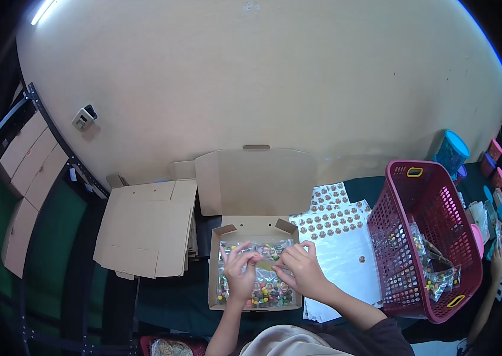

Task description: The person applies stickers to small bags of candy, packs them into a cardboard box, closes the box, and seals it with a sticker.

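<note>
Beige wall [251, 101] rises behind a dark green surface [165, 305]. At the far left, a dark metal rack [76, 160], partly lost in the black edge of the view, holds closed cardboard boxes [38, 163]. Flattened cardboard [135, 231] lies stacked on the surface's left side. Next comes an open cardboard box [214, 288], its lid raised on the far side; clear bags [263, 293] of multicoloured pieces lie inside.

Above these bags, the left hand [241, 276] pinches a small clear, yellowish packet [267, 261] between thumb and forefinger, the other fingers spread upward and its forearm coming from the near edge. From the right, the right hand [304, 268] has its fingers curled, thumb and fingertips closed on the packet's other end, forearm slanting in. What the packet contains is hard to make out, and the hands hide part of the bags.

Right of the box lie sheets of round stickers [331, 219], then a maroon basket [394, 252] with more bags inside. At the far right, another person's hand [497, 261] is too small to read clearly.
</note>
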`<state>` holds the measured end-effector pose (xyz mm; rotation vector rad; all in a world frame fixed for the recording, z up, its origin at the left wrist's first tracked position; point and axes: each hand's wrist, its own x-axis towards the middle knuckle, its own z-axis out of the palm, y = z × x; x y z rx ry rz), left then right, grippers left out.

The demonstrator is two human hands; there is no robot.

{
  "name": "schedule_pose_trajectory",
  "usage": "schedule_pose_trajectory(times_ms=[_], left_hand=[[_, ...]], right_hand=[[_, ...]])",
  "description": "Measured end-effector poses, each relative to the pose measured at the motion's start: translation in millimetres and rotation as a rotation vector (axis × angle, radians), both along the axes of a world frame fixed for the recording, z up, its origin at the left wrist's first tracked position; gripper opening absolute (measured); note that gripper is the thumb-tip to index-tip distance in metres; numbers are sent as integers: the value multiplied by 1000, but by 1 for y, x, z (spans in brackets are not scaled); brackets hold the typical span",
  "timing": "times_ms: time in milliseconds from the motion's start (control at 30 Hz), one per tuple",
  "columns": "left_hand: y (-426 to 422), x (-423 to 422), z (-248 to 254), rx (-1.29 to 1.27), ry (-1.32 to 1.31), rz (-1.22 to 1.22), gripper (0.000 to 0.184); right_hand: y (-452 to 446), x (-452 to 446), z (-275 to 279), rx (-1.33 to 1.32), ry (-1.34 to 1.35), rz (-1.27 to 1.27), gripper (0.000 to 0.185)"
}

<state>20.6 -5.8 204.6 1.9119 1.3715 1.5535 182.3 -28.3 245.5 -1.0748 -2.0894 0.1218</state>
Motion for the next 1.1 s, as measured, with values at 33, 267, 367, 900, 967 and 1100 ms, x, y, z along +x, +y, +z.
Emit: schedule_pose_trajectory(times_ms=[33,267,367,900,967,1100], left_hand=[[2,-4,3,-2,-1,0,12],[9,-16,6,27,-91,35,11],[10,-18,-2,12,-138,11,11],[-18,-38,-78,-1096,-1486,-986,72],[-16,-39,-77,-1070,-1408,-872,65],[-8,-46,-87,-1106,-1204,-595,38]], right_hand=[[-2,-1,0,-2,-1,0,15],[-8,-5,-2,-85,56,57,15],[-11,-4,-6,-246,169,64,12],[5,47,-93,-714,899,288,12],[4,47,-101,-688,857,288,14],[6,47,-100,-946,1319,85,33]])
